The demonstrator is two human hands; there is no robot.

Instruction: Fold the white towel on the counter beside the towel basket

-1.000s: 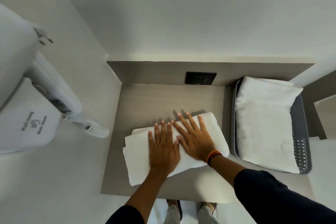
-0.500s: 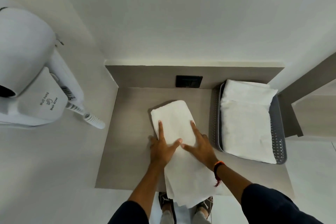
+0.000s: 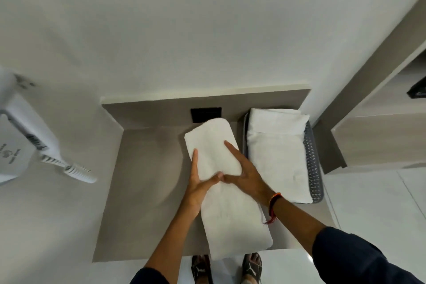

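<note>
The white towel lies as a long narrow strip on the grey counter, running from the back wall to past the front edge. My left hand lies along its left edge and my right hand rests flat on its right side. Both hands have fingers spread and pressed on the cloth, and the thumbs meet across its middle. The grey perforated towel basket stands right of the strip, with folded white towels inside.
A white wall hair dryer with a coiled cord hangs over the counter's left side. A black wall socket sits behind the towel. A wooden shelf unit stands to the right. My sandalled feet show below the edge.
The towel went from lying crosswise under both flat palms to a lengthwise strip. My hands now press its edges near the middle, and the view has pulled back.
</note>
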